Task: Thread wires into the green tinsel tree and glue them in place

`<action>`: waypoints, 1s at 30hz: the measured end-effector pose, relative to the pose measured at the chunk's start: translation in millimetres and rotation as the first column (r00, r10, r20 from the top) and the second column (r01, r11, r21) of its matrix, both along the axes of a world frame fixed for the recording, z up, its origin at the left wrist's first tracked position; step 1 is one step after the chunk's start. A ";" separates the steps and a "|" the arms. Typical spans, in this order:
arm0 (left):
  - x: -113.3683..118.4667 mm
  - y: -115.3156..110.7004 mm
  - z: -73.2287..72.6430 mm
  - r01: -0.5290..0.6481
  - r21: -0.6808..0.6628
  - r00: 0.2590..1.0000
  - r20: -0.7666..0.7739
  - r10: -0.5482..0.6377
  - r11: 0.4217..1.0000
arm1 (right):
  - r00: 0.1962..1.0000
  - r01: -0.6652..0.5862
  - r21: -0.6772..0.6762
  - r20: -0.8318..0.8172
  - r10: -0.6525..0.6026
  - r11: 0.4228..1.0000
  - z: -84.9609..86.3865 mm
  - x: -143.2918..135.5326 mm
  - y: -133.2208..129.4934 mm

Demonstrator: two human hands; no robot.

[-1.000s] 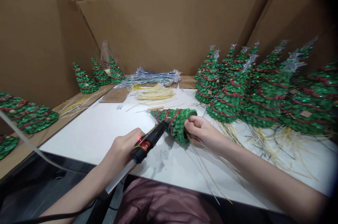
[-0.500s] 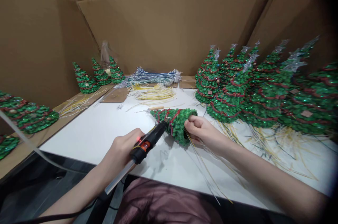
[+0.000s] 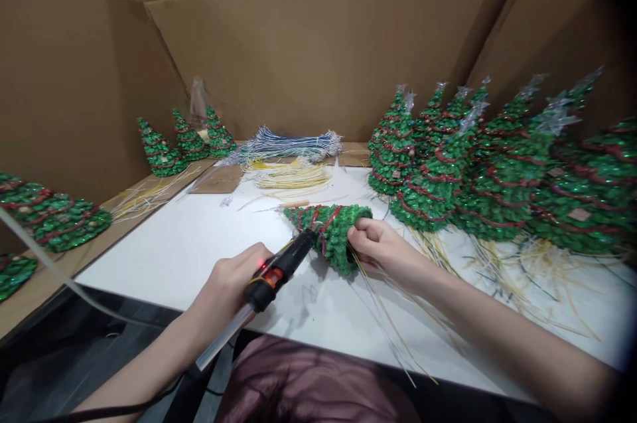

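Observation:
A small green tree (image 3: 338, 230) with red garland lies on its side above the white board, its tip pointing left. My right hand (image 3: 375, 244) grips its base rim, and some fingers are hidden inside the opening. Thin yellow and white wires (image 3: 381, 307) trail from that base toward the front edge. Wrapped round a black glue gun (image 3: 281, 270) is my left hand (image 3: 239, 280); a clear glue stick (image 3: 223, 337) protrudes from the gun's rear. The nozzle is at the side of the tree, and whether it touches cannot be made out.
Several star-topped trees (image 3: 430, 190) stand at the right, loose wires (image 3: 537, 290) before them. Bundles of blue-white wires (image 3: 293, 144) and yellow wires (image 3: 291, 175) lie at the back, near a wooden-handled tool (image 3: 293, 204). More trees (image 3: 159, 151) are at the left; cardboard walls surround the table.

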State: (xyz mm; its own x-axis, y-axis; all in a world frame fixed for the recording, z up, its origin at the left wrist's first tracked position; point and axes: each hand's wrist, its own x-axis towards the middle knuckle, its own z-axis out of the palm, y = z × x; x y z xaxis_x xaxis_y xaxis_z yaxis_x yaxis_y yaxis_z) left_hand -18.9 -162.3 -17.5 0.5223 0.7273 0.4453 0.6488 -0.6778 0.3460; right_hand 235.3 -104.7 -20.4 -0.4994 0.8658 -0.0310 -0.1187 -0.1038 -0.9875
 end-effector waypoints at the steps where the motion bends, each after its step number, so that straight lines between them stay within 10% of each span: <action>1: 0.3 0.2 0.2 0.002 0.001 1.000 0.000 -0.002 1.000 | 1.000 -0.002 -0.003 -0.001 0.002 1.000 0.0 0.0 0.0; 30: -2.2 -0.2 8.3 -0.012 -0.014 1.000 -0.020 0.012 1.000 | 1.000 0.001 -0.022 -0.023 -0.002 1.000 1.3 -0.7 -0.9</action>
State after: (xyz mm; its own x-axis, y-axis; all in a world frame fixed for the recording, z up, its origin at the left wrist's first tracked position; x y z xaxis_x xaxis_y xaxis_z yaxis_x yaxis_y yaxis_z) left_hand -21.1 -162.5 -9.2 0.5222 0.7399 0.4242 0.6638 -0.6649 0.3425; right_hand 234.6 -105.6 -19.1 -0.4989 0.8658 -0.0382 -0.1416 -0.1249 -0.9820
